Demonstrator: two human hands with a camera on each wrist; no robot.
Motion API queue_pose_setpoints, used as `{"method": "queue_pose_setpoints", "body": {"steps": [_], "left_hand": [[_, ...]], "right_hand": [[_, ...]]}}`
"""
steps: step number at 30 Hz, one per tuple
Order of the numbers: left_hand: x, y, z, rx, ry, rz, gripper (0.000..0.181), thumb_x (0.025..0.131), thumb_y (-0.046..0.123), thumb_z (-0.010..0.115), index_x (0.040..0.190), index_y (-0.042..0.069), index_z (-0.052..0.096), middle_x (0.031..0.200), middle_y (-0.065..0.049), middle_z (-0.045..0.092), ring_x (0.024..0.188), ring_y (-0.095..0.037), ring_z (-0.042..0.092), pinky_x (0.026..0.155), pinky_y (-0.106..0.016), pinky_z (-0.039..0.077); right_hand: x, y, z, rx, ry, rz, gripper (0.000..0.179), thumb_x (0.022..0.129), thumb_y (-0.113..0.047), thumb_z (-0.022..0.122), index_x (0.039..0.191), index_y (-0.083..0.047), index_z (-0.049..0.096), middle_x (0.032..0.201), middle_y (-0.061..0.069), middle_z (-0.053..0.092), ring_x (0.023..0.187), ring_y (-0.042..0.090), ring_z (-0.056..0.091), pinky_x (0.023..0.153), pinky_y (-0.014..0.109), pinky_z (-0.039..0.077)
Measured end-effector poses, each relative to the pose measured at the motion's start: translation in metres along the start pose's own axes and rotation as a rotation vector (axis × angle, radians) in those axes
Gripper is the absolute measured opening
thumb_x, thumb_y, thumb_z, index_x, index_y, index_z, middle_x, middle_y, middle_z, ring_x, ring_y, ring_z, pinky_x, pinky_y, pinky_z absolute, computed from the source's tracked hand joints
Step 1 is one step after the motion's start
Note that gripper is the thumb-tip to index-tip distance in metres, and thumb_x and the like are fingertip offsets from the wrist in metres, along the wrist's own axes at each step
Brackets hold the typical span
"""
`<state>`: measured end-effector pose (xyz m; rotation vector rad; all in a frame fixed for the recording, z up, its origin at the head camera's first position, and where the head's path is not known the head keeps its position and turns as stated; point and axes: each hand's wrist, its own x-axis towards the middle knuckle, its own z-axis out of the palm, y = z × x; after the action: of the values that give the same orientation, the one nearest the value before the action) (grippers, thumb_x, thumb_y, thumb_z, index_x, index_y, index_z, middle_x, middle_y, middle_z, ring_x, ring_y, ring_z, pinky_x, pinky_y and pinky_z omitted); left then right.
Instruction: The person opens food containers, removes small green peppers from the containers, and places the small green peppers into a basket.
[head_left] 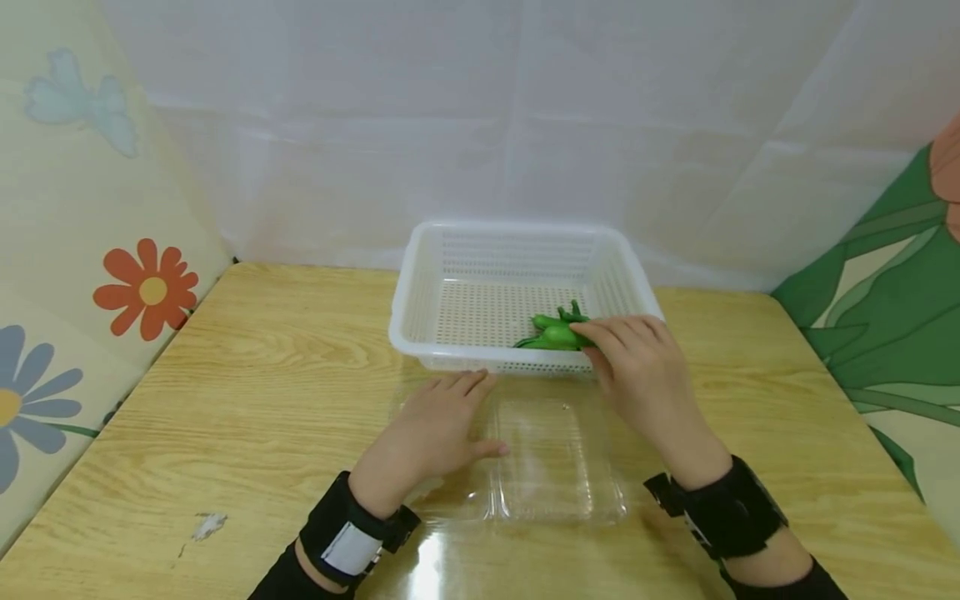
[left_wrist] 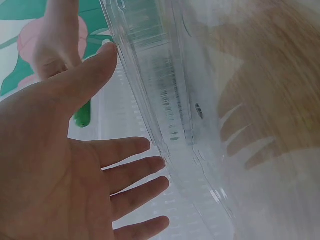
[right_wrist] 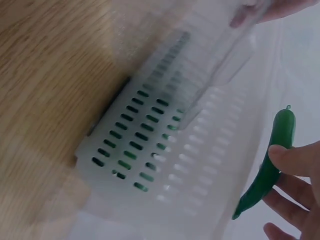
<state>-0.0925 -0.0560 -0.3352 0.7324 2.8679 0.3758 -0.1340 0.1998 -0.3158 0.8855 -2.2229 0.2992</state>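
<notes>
My right hand (head_left: 641,375) is over the near right rim of a white plastic basket (head_left: 400,312). It pinches a slim, curved green pepper (right_wrist: 283,129) between thumb and fingers. Several more green peppers (head_left: 555,337) lie in the right part of the basket. A clear plastic clamshell box (head_left: 543,467) lies in front of the basket, spread open. Across its left half is my left hand (head_left: 435,429), fingers straight and thumb apart. In the left wrist view that hand (left_wrist: 65,165) is beside the box's clear edge, and whether it touches is unclear.
The wooden table (head_left: 285,367) carries the basket and the box. A white cloth (head_left: 360,133) hangs behind it. Printed panels with flowers and leaves border the left and right sides. A pale worn patch (head_left: 209,525) marks the table at the near left.
</notes>
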Motion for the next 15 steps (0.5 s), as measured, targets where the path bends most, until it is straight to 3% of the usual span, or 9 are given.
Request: {"method": "queue_pose_setpoints", "body": {"steps": [9,15], "left_hand": [[0.001,0.000,0.001,-0.016,0.000,0.014,0.091,0.086,0.061,0.066,0.154,0.009,0.034,0.158,-0.012,0.032,0.144,-0.033,0.032,0.117,-0.051,0.026],[0.003,-0.004,-0.001,-0.009,0.001,0.029,0.091,0.087,0.061,0.065,0.154,0.009,0.034,0.159,-0.013,0.032,0.145,-0.033,0.029,0.118,-0.051,0.025]], "right_hand": [[-0.008,0.013,0.009,-0.008,-0.062,0.089,0.037,0.080,0.008,0.076,0.115,-0.002,0.069,0.108,0.016,0.071,0.098,0.035,0.064,0.089,0.050,0.050],[-0.006,0.014,0.012,0.026,-0.033,0.140,0.037,0.079,0.008,0.077,0.114,-0.002,0.069,0.110,0.017,0.071,0.099,0.036,0.064,0.089,0.050,0.051]]}}
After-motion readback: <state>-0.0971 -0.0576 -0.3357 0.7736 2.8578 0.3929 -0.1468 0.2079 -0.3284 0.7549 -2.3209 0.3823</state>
